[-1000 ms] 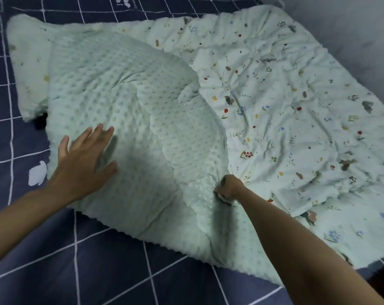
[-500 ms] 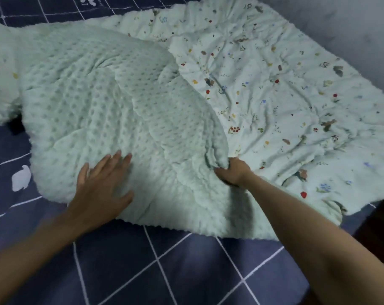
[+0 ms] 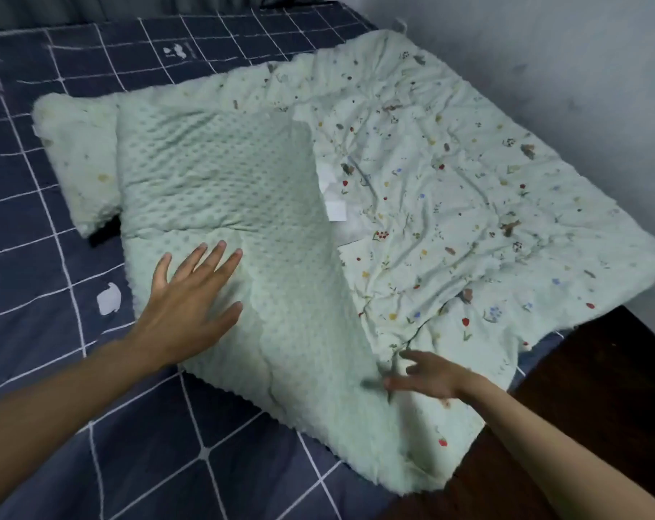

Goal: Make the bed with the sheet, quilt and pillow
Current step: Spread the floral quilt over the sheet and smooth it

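A pale green quilt (image 3: 449, 204) lies on the navy checked sheet (image 3: 56, 204), its flowered side up on the right. Its left part is folded over, showing the dotted underside (image 3: 221, 182). My left hand (image 3: 191, 302) rests flat on that dotted flap, fingers spread. My right hand (image 3: 427, 375) hovers blurred over the flap's near right edge, fingers apart and holding nothing. A pale pillow-like corner (image 3: 78, 170) sticks out from under the flap at the left. White labels (image 3: 333, 197) show at the fold.
A grey wall (image 3: 543, 50) runs along the right side of the bed. A dark wooden bed frame or floor (image 3: 588, 399) shows at the lower right, past the quilt's near corner. The sheet carries small white animal prints (image 3: 108, 298).
My right hand has let go of the flap's edge and moved toward me, now open. The dotted flap lies flatter. My left hand slid along the flap, and the view pulled back.
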